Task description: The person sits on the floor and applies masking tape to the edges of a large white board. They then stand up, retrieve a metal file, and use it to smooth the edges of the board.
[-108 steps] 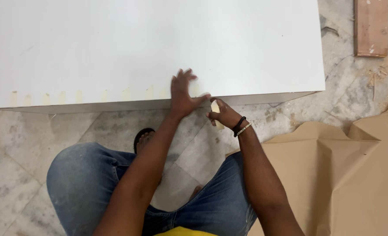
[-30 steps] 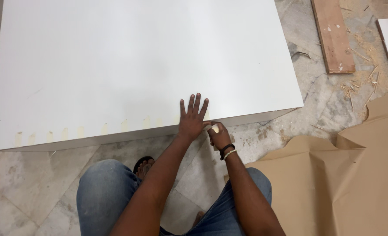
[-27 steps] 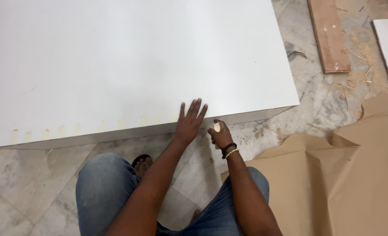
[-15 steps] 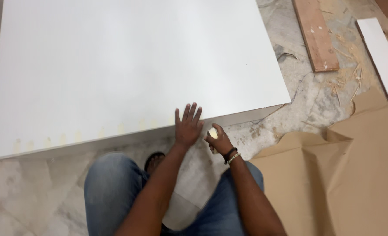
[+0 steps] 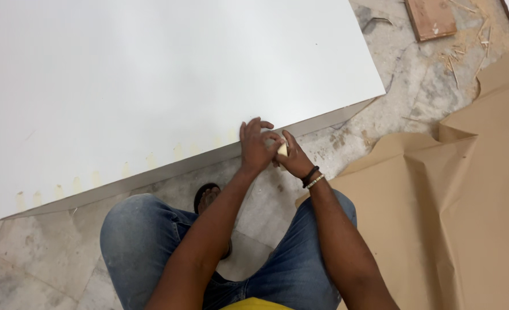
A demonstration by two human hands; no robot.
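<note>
A large white board [image 5: 162, 74] lies flat on the floor in front of me, with several short strips of pale tape [image 5: 151, 161] along its near edge. My left hand [image 5: 255, 146] rests on that near edge, fingers bent toward my right hand. My right hand [image 5: 291, 159] is closed around a small roll of pale tape [image 5: 282, 150], held against the board's edge right beside the left fingers. A dark band and a beaded bracelet sit on my right wrist.
Crumpled brown paper [image 5: 449, 201] covers the floor at the right. A wooden block [image 5: 431, 17] and wood shavings [image 5: 466, 49] lie at the top right on the marble floor [image 5: 30, 258]. My knees in blue jeans and a sandalled foot [image 5: 207, 196] are below the board.
My left hand was spread flat on the board; its fingers have now curled and come together with my right hand at the tape roll. The view shifted closer and to the right.
</note>
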